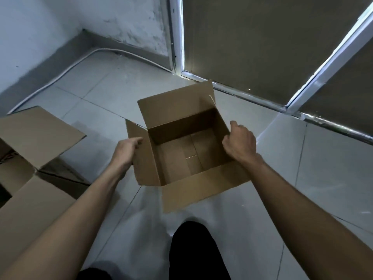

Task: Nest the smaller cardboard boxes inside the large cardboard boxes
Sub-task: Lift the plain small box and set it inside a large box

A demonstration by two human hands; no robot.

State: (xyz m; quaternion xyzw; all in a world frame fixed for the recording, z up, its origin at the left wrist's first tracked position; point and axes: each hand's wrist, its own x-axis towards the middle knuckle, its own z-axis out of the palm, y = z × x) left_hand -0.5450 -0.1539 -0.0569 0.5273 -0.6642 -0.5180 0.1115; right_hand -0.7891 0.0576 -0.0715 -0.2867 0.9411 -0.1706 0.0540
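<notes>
An open, empty smaller cardboard box (177, 152) is held between both hands above the tiled floor, its four flaps spread outward. My left hand (127, 150) grips the box's left flap from outside. My right hand (240, 143) is closed over the box's right rim. A large cardboard box (30, 178) stands at the left edge of the view, flaps open, only partly in view; its inside is dark and mostly hidden.
Pale floor tiles (302, 188) surround the boxes. A white cable (66, 71) runs along the wall base at the back left. A metal-framed glass door (262, 47) closes the back right. A dark trouser leg (193, 253) shows at the bottom.
</notes>
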